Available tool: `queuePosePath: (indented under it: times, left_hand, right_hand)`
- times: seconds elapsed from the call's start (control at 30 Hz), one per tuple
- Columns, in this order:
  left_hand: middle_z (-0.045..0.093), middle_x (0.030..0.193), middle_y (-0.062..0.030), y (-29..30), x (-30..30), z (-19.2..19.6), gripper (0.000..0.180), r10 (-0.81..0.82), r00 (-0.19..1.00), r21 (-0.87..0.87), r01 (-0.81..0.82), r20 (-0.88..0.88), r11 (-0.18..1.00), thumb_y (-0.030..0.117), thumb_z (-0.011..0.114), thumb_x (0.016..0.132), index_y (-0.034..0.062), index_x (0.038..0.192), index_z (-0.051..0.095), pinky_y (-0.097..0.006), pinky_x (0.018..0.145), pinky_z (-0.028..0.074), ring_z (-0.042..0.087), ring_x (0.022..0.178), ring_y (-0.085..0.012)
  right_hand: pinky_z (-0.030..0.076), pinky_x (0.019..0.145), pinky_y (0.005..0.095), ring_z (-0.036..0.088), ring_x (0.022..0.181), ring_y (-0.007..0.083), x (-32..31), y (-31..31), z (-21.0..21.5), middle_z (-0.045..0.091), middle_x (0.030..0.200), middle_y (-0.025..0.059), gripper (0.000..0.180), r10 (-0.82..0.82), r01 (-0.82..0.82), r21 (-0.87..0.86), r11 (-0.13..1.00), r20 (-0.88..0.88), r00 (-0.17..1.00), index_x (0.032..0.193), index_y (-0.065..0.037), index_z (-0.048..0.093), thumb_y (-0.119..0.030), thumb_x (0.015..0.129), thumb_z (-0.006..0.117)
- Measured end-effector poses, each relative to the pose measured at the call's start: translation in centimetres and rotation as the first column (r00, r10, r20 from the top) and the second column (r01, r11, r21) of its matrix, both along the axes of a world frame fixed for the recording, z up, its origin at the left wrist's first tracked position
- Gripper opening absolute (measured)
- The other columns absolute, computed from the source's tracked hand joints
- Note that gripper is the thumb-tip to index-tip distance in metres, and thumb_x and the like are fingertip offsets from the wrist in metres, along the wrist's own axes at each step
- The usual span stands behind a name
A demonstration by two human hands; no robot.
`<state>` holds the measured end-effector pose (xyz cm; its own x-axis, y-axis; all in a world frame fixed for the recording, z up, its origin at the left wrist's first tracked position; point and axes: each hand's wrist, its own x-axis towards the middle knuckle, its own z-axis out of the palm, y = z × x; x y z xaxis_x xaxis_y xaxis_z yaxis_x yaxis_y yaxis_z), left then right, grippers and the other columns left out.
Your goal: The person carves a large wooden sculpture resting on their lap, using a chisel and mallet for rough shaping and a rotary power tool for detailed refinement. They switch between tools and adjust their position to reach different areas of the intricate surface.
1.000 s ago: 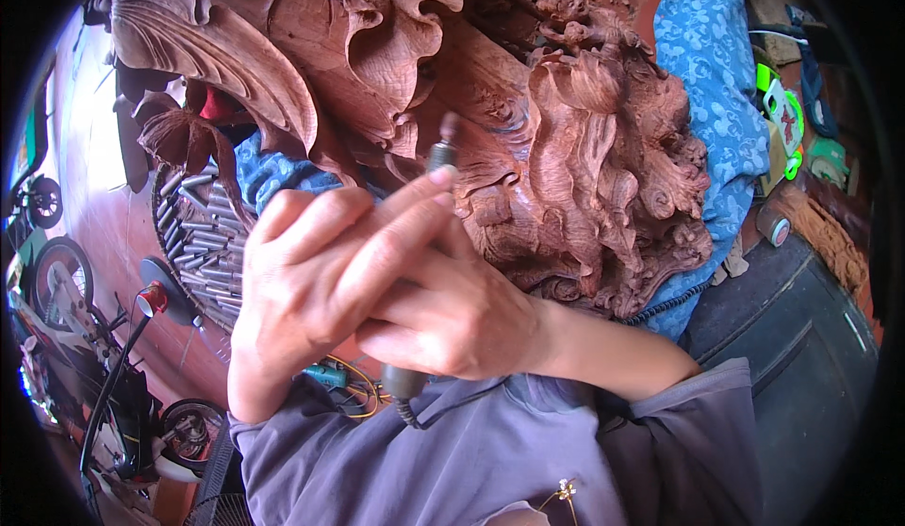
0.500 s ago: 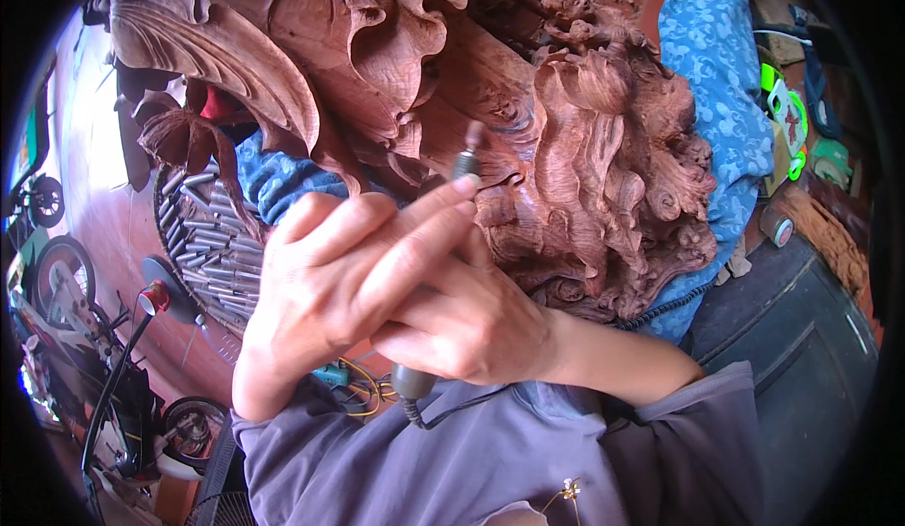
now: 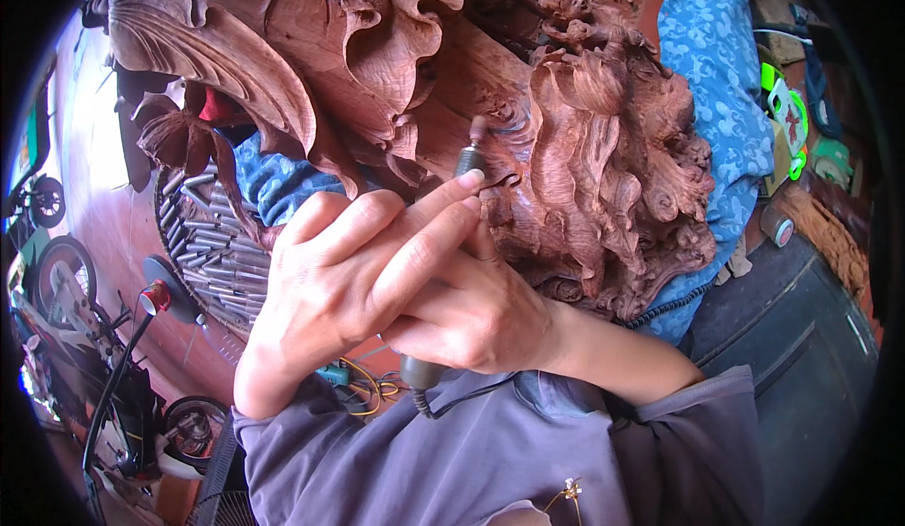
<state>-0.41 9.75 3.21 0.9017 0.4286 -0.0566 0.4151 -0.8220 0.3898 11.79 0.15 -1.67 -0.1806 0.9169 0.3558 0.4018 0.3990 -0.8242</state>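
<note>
A dark handheld rotary grinder (image 3: 420,372) is gripped between my two hands, its cord running from the back end. My right hand (image 3: 476,314) wraps round its body. Across it lies my left hand (image 3: 325,267), two fingers reaching along the grinder to its collet and the others bent; its palm side is hidden. The small sanding bit (image 3: 478,130) at the front points away from me over a large reddish-brown wood carving (image 3: 594,158) with leaf-like folds and curls. Whether the bit touches the wood, I cannot tell.
A round basket of metal bits (image 3: 222,262) stands at the left, near a lamp with a bent neck (image 3: 151,298). Blue patterned cloth (image 3: 712,102) shows past the carving. A dark panelled surface (image 3: 801,337) lies right. Motorbikes (image 3: 104,375) stand far left; yellow cable (image 3: 382,389) lies below.
Both hands and the grinder have shifted slightly right and away from me, the bit moving a little over the wood. The grip looks the same.
</note>
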Motion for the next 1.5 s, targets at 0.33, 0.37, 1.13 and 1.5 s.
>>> queuePosePath:
  times: [0.33,0.37,1.13,1.5]
  left_hand:
    - [0.064,0.117,0.0004,0.6,-0.9,-0.8,0.05,0.023,0.994,0.181,-0.042,0.109,0.982,0.015,0.06,0.064,0.0067,0.113,0.06,-0.022,0.059,0.039,0.054,0.074,-0.0072]
    - [0.064,0.117,0.0004,0.4,-0.9,-0.9,0.05,0.023,0.993,0.182,-0.043,0.112,0.982,0.015,0.06,0.064,0.0067,0.113,0.06,-0.022,0.059,0.039,0.054,0.074,-0.007]
    - [0.064,0.118,-0.0007,0.1,-1.1,-1.0,0.053,0.043,0.991,0.161,-0.064,0.131,0.985,0.017,0.06,0.063,0.0065,0.115,0.059,-0.022,0.06,0.038,0.054,0.075,-0.0081]
    - [0.065,0.117,-0.0012,-0.3,-1.4,-1.2,0.051,0.082,0.983,0.155,-0.109,0.166,0.982,0.018,0.061,0.064,0.0062,0.113,0.06,-0.022,0.059,0.038,0.054,0.074,-0.0068]
  right_hand:
    - [0.031,0.1,0.0507,0.055,0.1,0.0213,0.4,1.6,-0.4,0.063,0.092,-0.0005,0.009,0.1,-0.097,0.069,0.993,-0.051,0.994,0.075,-0.015,0.067,-0.02,0.07,0.061]
    - [0.03,0.101,0.0514,0.055,0.099,0.0214,0.4,1.2,-0.6,0.063,0.091,-0.0005,0.009,0.108,-0.106,0.049,0.993,-0.048,0.993,0.075,-0.014,0.066,-0.02,0.07,0.061]
    - [0.032,0.098,0.0529,0.056,0.099,0.0213,0.5,1.5,0.0,0.062,0.086,0.0003,0.012,0.124,-0.126,0.059,0.99,0.029,0.992,0.079,-0.014,0.067,-0.022,0.072,0.061]
    - [0.032,0.099,0.0557,0.055,0.1,0.0224,0.6,1.5,0.2,0.062,0.086,-0.0001,0.009,0.173,-0.174,0.044,0.984,0.012,0.985,0.077,-0.015,0.065,-0.021,0.072,0.061]
